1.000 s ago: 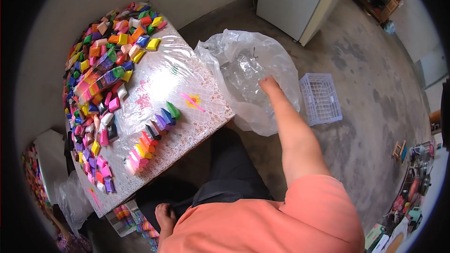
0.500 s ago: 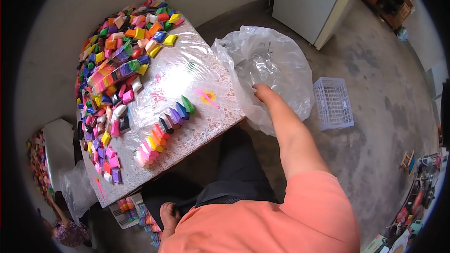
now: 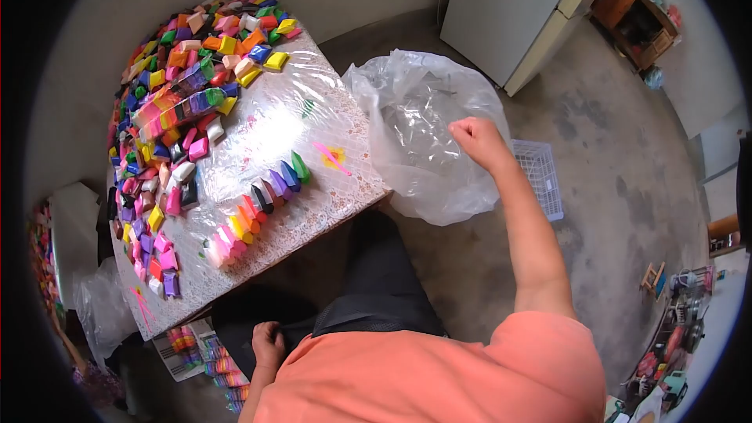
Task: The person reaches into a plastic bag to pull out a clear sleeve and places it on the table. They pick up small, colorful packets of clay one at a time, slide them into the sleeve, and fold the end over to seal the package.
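Observation:
My right hand (image 3: 479, 141) is raised over the right part of a large clear plastic bag (image 3: 439, 188). Its fingers are closed, and whatever they may hold is hidden. The bag stands wide-mouthed beside the table, with shiny clear film (image 3: 427, 129) inside. Low by my lap, my left hand (image 3: 268, 343) has its fingers curled in, with nothing showing in them. On the table lie a row of colored packets (image 3: 254, 211), ordered from white and pink to green, and a pink plastic tool (image 3: 332, 158).
A big heap of small colored packets (image 3: 168, 157) covers the far and left parts of the lace-covered table (image 3: 313, 207). A plastic crate (image 3: 539, 176) sits on the floor behind my right forearm. A white refrigerator (image 3: 501, 16) stands ahead. Packed color strips (image 3: 223, 372) lie below the table.
My right hand has moved off the bag's near left side, rising and shifting right across its opening. My left hand stays low by my lap. The view has shifted slightly.

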Demonstrator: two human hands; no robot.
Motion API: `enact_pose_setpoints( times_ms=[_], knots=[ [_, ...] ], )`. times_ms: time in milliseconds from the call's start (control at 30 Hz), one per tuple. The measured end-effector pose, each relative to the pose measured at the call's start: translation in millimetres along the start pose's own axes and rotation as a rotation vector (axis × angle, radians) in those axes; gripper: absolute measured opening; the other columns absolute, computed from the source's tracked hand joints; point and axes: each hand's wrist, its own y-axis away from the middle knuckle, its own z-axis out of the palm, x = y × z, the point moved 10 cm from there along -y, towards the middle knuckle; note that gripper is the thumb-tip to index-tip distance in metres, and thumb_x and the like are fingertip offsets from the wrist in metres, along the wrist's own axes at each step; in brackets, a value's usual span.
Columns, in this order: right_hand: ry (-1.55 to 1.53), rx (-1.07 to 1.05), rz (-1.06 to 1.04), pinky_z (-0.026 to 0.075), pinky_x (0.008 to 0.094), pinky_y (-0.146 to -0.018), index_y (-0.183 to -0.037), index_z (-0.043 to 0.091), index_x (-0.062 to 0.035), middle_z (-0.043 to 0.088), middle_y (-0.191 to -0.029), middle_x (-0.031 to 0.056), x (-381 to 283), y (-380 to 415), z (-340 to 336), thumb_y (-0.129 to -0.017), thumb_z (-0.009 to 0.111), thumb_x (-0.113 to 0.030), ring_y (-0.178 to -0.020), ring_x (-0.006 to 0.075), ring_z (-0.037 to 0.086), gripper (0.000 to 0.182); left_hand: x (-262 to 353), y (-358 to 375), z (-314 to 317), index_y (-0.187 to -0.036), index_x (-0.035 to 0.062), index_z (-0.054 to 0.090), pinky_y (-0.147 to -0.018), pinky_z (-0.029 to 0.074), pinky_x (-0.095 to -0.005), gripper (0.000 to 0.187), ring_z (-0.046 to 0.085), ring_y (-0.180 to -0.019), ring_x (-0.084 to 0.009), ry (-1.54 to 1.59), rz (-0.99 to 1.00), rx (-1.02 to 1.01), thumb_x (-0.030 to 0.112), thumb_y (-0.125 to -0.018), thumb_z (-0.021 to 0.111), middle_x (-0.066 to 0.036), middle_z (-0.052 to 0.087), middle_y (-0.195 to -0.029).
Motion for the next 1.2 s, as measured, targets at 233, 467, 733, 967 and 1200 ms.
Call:
enact_pose_setpoints(
  times_ms=[233, 467, 733, 967, 1200],
  knots=[
    [0.052, 0.265, -0.294, 0.047, 0.0309, -0.069, -0.085, 0.067, 0.0018, 0.064, -0.081, 0.0120, -142.5, 135.7, -106.3, -0.088, 0.062, -0.013, -0.075, 0.0213, 0.060, 0.016, 103.9, -40.7, -26.2, -0.090, 0.0003, 0.066, -0.072, 0.052, -0.0315, 0.011, 0.067, -0.080, -0.0260, 0.359, 0.108, -0.009, -0.001, -0.081, 0.063, -0.015, 0.066, -0.085],
    [0.006, 0.457, -0.540, 0.049, 0.0300, -0.076, -0.105, 0.068, 0.0016, 0.067, -0.099, 0.0129, -219.9, 225.8, -122.8, -0.089, 0.063, -0.010, -0.081, 0.0185, 0.060, 0.021, 288.4, -83.6, -47.4, -0.139, 0.0052, 0.043, -0.096, 0.046, -0.0314, 0.052, 0.056, -0.112, -0.0166, 1.113, 0.180, -0.460, 0.006, -0.091, 0.064, -0.010, 0.059, -0.123],
    [-0.453, -0.103, -0.658, 0.051, 0.0285, -0.077, -0.133, 0.053, -0.0013, 0.051, -0.134, 0.0169, -306.4, 226.3, 49.6, -0.087, 0.067, -0.006, -0.095, 0.0184, 0.059, 0.049, 278.8, -88.0, -95.4, -0.146, 0.0121, 0.024, -0.088, 0.052, -0.0349, 0.074, 0.055, -0.113, -0.0229, 1.615, -0.003, -0.114, 0.006, -0.086, 0.067, -0.015, 0.048, -0.129],
    [-0.414, -0.127, -0.806, 0.050, 0.0291, -0.081, -0.114, 0.067, -0.0023, 0.061, -0.122, 0.0152, -345.8, 208.4, 67.8, -0.082, 0.070, -0.005, -0.094, 0.0195, 0.063, 0.031, 155.2, -63.4, -129.9, -0.124, 0.0043, 0.049, -0.066, 0.059, -0.0313, 0.032, 0.066, -0.079, -0.0188, 1.592, -0.064, 0.184, 0.004, -0.093, 0.055, -0.011, 0.061, -0.096],
    [-0.228, 0.125, -0.972, 0.035, 0.0422, -0.108, -0.146, 0.032, -0.0049, 0.034, -0.146, 0.0223, -448.5, 198.0, 109.1, -0.073, 0.077, -0.010, -0.137, 0.0360, 0.034, 0.086, 107.1, -26.2, -163.0, -0.128, 0.0032, 0.048, -0.062, 0.055, -0.0234, 0.034, 0.064, -0.082, -0.0133, 1.296, -0.035, 0.358, 0.001, -0.094, 0.051, -0.008, 0.061, -0.097]
  ],
)
